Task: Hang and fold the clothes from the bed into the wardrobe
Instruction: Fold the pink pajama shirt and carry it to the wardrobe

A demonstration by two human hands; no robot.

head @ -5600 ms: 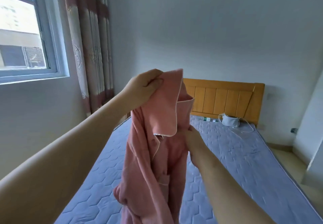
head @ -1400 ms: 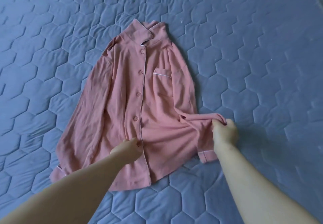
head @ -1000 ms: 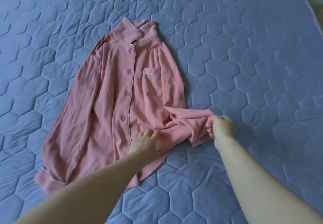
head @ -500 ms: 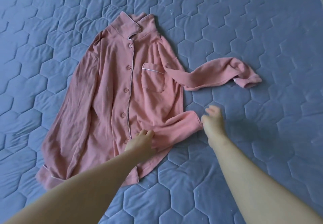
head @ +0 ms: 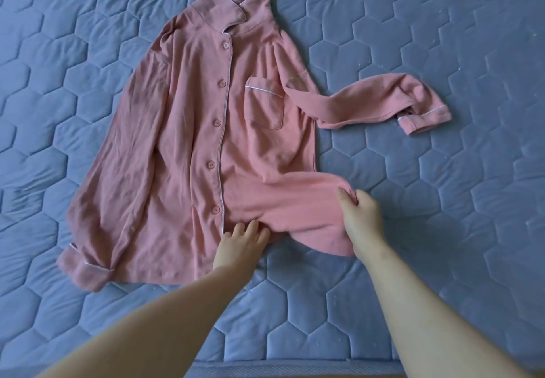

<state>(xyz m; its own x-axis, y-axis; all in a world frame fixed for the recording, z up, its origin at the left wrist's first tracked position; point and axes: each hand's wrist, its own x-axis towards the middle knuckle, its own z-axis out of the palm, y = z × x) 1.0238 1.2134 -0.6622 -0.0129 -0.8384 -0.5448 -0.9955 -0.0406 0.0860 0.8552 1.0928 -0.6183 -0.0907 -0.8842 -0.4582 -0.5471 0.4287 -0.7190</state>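
Head view: the pink shirt (head: pixel 191 141) lies button-side up in the middle of the mattress (head: pixel 442 230), collar toward the far edge, hem toward the near edge. Its long axis runs between them, slanting left at the hem. My left hand (head: pixel 241 242) presses straight-fingered on the hem; my right hand (head: pixel 359 218) pinches the bunched hem corner. I'd draw that corner outward, low and taut, with the left hand pinning.

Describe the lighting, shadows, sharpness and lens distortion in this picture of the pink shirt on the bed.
Head view: soft, even light, no glare; only faint shadows under the lifted hem of the shirt by the right hand; fabric and buttons look sharp, no motion blur; the wide-angle lens bows the mattress quilting toward the edges and enlarges the forearms at the bottom.
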